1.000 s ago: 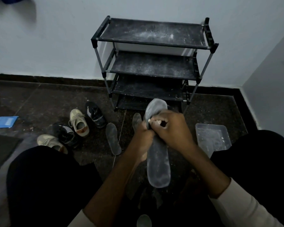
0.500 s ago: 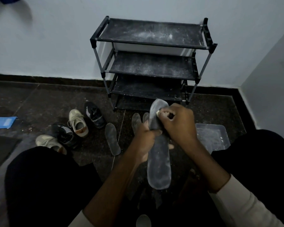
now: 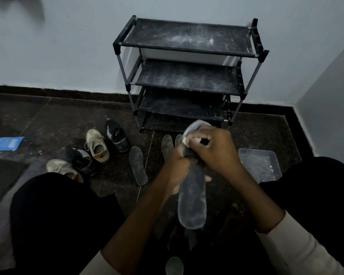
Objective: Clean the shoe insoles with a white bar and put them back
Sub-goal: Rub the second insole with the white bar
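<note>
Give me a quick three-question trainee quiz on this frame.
1. True or false: the right hand presses the white bar against the far end of the insole gripped by the left hand.
2. How many shoes lie on the floor?
3. The clear plastic tray lies on the person's: A left side, B right side, C lap.
Key: 1 true; 2 four; 3 B.
</note>
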Demonstrator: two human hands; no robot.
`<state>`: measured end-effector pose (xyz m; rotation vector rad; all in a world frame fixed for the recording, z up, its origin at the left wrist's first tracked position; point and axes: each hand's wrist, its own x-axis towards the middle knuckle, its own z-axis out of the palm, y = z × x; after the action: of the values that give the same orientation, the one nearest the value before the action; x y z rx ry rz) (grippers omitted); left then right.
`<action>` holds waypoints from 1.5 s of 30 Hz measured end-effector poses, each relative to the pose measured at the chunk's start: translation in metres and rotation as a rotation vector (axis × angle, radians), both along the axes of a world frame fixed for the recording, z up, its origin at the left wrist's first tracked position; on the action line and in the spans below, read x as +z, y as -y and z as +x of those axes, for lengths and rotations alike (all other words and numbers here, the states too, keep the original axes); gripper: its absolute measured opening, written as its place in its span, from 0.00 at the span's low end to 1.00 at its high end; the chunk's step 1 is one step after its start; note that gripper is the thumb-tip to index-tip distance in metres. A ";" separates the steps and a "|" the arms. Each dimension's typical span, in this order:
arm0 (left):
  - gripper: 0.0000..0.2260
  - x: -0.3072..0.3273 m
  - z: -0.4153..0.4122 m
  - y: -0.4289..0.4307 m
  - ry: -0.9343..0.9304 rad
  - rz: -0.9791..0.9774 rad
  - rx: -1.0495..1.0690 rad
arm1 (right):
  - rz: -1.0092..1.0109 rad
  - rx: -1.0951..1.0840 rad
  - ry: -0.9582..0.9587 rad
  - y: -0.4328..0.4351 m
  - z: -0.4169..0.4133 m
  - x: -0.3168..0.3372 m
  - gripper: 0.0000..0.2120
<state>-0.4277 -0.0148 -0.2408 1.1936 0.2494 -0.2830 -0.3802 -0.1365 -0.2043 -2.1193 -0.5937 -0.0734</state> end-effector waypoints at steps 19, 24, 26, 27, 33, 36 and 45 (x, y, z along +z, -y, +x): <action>0.26 0.000 0.002 0.003 0.062 -0.003 -0.049 | -0.008 0.019 0.165 0.002 0.003 -0.001 0.05; 0.20 0.003 0.000 -0.001 0.049 0.024 -0.044 | -0.053 0.134 0.052 0.006 0.002 0.004 0.05; 0.19 0.001 0.000 -0.004 0.069 0.052 -0.033 | -0.060 0.173 0.044 0.007 -0.003 0.004 0.05; 0.19 0.001 0.000 -0.005 0.074 0.070 -0.039 | -0.040 0.157 0.056 0.006 -0.004 0.004 0.05; 0.26 0.001 -0.003 0.003 0.080 0.064 -0.086 | 0.023 0.013 0.094 0.003 0.006 0.002 0.05; 0.16 0.001 -0.001 -0.002 0.077 0.063 -0.025 | 0.018 0.115 0.042 0.003 -0.009 -0.001 0.05; 0.26 0.001 0.000 0.002 0.082 -0.106 -0.076 | 0.050 -0.029 0.103 0.001 -0.006 -0.003 0.04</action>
<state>-0.4275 -0.0167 -0.2395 1.1086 0.1164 -0.3092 -0.3861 -0.1370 -0.2072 -2.0848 -0.6158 -0.2127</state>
